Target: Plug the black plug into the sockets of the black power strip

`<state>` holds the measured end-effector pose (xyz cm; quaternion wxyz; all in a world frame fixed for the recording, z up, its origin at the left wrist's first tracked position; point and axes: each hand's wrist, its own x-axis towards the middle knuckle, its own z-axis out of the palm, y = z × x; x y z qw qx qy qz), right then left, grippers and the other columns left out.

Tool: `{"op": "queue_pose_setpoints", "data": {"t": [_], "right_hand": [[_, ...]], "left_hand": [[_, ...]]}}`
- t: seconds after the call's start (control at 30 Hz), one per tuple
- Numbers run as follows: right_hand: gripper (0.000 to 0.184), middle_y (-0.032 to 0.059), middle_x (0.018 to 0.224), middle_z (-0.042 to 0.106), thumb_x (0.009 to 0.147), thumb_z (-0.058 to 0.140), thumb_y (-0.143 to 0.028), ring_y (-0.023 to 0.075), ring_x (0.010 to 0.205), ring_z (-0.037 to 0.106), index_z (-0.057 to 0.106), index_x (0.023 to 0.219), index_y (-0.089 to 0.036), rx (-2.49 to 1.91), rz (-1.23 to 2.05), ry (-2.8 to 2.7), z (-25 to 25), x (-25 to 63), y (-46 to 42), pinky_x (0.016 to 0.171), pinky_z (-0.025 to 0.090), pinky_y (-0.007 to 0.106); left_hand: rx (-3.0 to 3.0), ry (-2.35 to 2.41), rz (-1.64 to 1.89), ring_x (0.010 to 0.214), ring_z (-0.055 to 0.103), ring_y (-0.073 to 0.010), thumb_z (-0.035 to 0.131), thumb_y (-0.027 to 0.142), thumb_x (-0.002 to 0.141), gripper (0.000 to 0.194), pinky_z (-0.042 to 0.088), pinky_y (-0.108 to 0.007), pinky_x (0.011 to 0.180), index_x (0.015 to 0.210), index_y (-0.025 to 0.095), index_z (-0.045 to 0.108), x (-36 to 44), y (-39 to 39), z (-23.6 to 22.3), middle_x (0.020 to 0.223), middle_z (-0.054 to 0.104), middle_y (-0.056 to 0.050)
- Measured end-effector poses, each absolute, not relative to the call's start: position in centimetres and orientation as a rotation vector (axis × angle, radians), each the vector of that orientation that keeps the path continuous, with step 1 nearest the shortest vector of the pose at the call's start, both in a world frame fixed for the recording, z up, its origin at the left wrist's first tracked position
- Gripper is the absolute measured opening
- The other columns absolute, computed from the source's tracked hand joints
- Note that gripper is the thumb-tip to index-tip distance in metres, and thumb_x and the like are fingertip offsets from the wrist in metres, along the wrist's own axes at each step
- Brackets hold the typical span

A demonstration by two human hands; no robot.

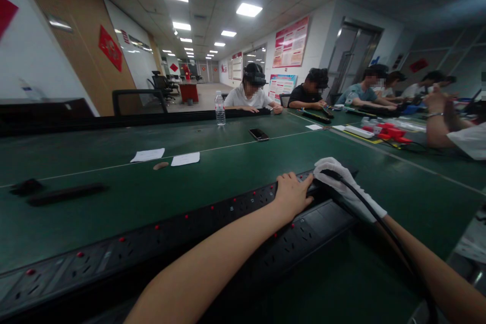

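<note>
A long black power strip (212, 217) with red indicator lights and rows of sockets lies diagonally across the green table in front of me. My bare left hand (294, 195) grips it near its far right end, fingers curled over the top and thumb on the near side. Right beside it, my right hand (339, 182), in a white glove, is closed around the end of a black cable (370, 207). Its plug is hidden by the glove. That cable runs back down to the lower right. A second black power strip (299, 238) lies closer to me, under my left forearm.
Two paper slips (185, 159), a phone (258, 134) and a water bottle (220, 109) are on the table (125, 182). Dark blurred items (68, 194) lie at left. Several co-workers sit across and to the right, near a red object (393, 132).
</note>
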<state>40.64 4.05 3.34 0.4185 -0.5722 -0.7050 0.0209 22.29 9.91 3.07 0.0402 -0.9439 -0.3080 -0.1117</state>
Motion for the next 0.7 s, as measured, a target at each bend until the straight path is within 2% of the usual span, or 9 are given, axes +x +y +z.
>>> {"op": "queue_pose_setpoints", "data": {"t": [0.17,0.33,0.47,0.57,0.7], "right_hand": [[0.024,0.0048,0.108,0.056,0.079,0.056,-0.045,0.0275,0.103,0.051,0.059,0.098,-0.031,-1.441,0.075,-1.773,3.6,40.7,4.6,0.09,0.043,0.047],[0.03,0.0046,0.114,0.055,0.08,0.054,-0.045,0.0265,0.108,0.048,0.055,0.106,-0.031,-1.416,0.072,-1.764,4.2,39.6,3.3,0.094,0.04,0.045],[0.029,0.0051,0.109,0.057,0.078,0.055,-0.048,0.0264,0.102,0.052,0.058,0.101,-0.03,-1.429,0.063,-1.75,4.4,39.3,3.2,0.091,0.042,0.044],[0.024,0.0037,0.099,0.06,0.078,0.057,-0.046,0.0234,0.093,0.056,0.06,0.093,-0.028,-1.457,0.058,-1.738,4.2,39.5,3.9,0.085,0.045,0.041],[0.023,0.0027,0.095,0.06,0.078,0.059,-0.042,0.0212,0.088,0.056,0.059,0.095,-0.027,-1.485,0.051,-1.722,3.8,39.7,4.3,0.081,0.046,0.037]], "left_hand": [[-2.912,-0.95,-0.344,0.092,0.051,-0.0291,0.044,0.055,0.081,0.059,0.036,-0.039,0.073,0.134,0.035,0.025,22.2,9.8,3.2,0.105,0.049,-0.013],[-2.966,-0.927,-0.365,0.098,0.049,-0.0298,0.045,0.053,0.082,0.058,0.037,-0.041,0.078,0.133,0.031,0.028,22.0,9.7,3.6,0.109,0.049,-0.014],[-3.075,-0.872,-0.406,0.106,0.046,-0.028,0.034,0.056,0.085,0.054,0.036,-0.042,0.085,0.131,0.028,0.031,22.0,10.4,3.8,0.116,0.047,-0.012],[-3.177,-0.868,-0.428,0.105,0.048,-0.0253,0.028,0.056,0.087,0.05,0.039,-0.04,0.085,0.129,0.03,0.036,22.1,11.2,3.9,0.114,0.049,-0.009],[-3.295,-0.882,-0.448,0.104,0.051,-0.0222,0.028,0.05,0.089,0.04,0.041,-0.039,0.086,0.124,0.035,0.041,22.2,12.0,4.0,0.113,0.052,-0.005]]}}
